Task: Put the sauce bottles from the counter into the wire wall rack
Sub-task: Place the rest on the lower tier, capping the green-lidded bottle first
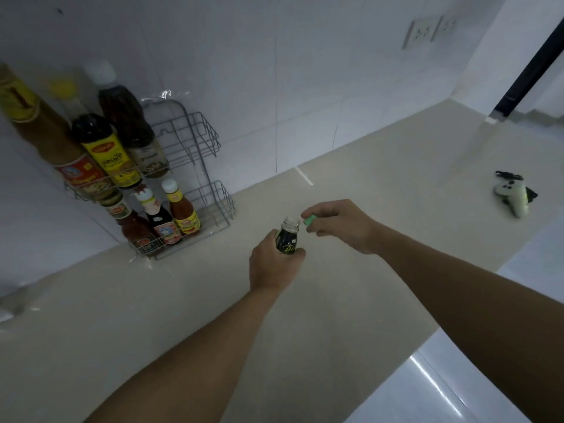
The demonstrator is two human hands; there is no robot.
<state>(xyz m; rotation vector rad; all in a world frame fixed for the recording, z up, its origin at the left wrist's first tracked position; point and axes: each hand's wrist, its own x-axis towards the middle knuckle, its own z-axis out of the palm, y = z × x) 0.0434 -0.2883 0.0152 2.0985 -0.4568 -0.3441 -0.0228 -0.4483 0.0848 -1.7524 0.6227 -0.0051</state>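
My left hand (270,264) grips a small dark bottle (287,236) upright over the counter; its neck is uncovered. My right hand (338,224) pinches the green cap (309,221) just right of the bottle's mouth. To the left, the two-tier wire wall rack (210,157) hangs on the tiled wall. Its upper tier holds three tall bottles, among them a yellow-labelled one (110,154). The lower tier holds three small red sauce bottles (171,215). The right side of each tier is bare wire.
The beige counter (381,184) runs back to the right along the white tiled wall. A pale game controller with a black strap (514,195) lies at the far right. Two wall sockets (427,32) sit high on the wall. The counter's front edge drops off at lower right.
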